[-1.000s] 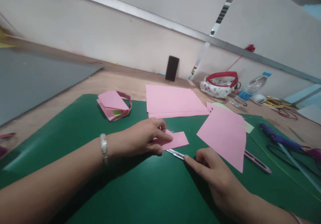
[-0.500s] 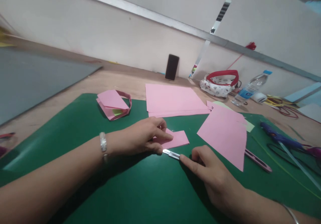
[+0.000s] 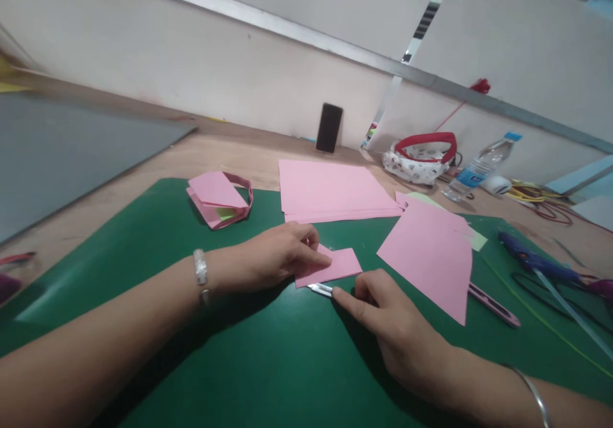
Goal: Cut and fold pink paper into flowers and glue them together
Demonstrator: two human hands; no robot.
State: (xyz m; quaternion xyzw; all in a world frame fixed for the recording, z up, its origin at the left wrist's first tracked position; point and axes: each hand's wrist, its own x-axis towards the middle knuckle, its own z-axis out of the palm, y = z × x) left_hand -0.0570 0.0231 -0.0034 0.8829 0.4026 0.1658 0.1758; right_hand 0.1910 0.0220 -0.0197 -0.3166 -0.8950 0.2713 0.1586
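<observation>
My left hand [image 3: 291, 255] presses a small folded pink paper [image 3: 338, 264] onto the green cutting mat [image 3: 268, 370], its index finger on top and the thumb hidden at the paper's near left. In my right hand [image 3: 390, 316] is a slim silver craft knife [image 3: 322, 289], gripped with the index finger stretched along it. The knife's tip lies at the paper's near edge, partly under it. How far the tip reaches in cannot be seen.
A folded pink paper piece with a strap [image 3: 218, 198] lies at the mat's far left. Pink sheets [image 3: 335, 188] lie behind my hands, another sheet [image 3: 431, 255] to the right beside a pink cutter [image 3: 495, 305]. A glue gun [image 3: 536, 262], water bottle [image 3: 479, 169] and phone [image 3: 329, 128] stand around.
My right hand has moved slightly left with the craft knife, whose tip now goes under the paper's near edge. The left thumb has drawn back from the paper's front corner.
</observation>
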